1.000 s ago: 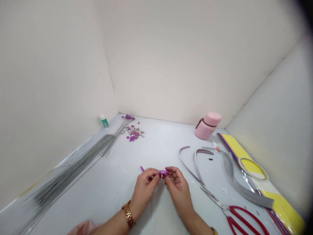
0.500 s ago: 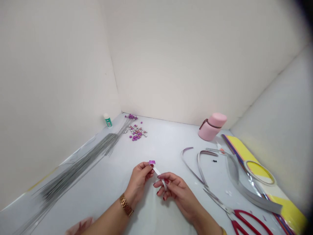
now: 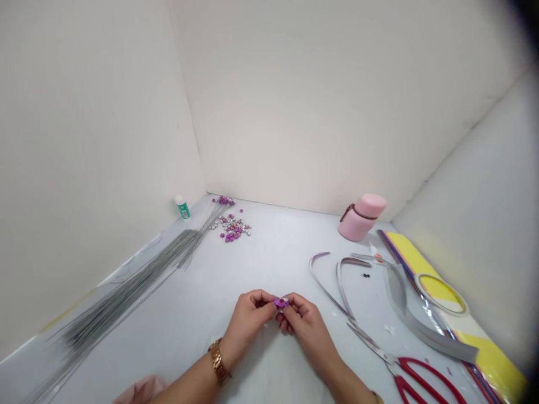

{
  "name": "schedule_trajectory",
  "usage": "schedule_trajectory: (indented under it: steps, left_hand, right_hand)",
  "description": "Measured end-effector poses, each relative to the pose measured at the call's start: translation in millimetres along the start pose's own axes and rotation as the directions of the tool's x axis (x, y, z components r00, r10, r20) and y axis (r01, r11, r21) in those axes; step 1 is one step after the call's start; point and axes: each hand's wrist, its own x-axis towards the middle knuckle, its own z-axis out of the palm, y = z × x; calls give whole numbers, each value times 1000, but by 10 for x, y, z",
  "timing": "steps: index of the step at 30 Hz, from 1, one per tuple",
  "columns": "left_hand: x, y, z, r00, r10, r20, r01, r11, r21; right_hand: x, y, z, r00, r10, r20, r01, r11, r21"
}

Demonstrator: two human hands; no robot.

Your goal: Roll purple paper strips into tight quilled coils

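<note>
Between the fingertips of both hands is a shiny purple paper strip [image 3: 281,303], folded up small, with a bit of its white side showing. My left hand [image 3: 253,315], with a gold watch on the wrist, pinches it from the left. From the right, my right hand [image 3: 306,324] pinches it too, thumb on top and fingers curled beneath. The fingers cover most of the strip. Beyond the hands, a pile of small purple, silver and pinkish folded paper stars [image 3: 233,228] lies on the white table [image 3: 278,252].
Thin grey wires [image 3: 138,286] lie along the left, near a glue stick [image 3: 182,207]. To the right are red-handled scissors [image 3: 398,362], loose paper strips [image 3: 343,280], a grey strip [image 3: 421,328], a tape roll [image 3: 442,293] on coloured sheets [image 3: 404,247], and a pink bottle [image 3: 362,217].
My hands have come together. The strip, stretched out with its white side showing between them before, is now bunched into a small purple fold at the fingertips.
</note>
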Motion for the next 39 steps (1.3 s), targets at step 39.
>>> schedule_trajectory:
  steps: [39]
  left_hand:
    - [73,-99,-97,992,5,-124,-13,998,-63]
  right_hand:
    - [-2,4,23,995,9,99,-17,996,87]
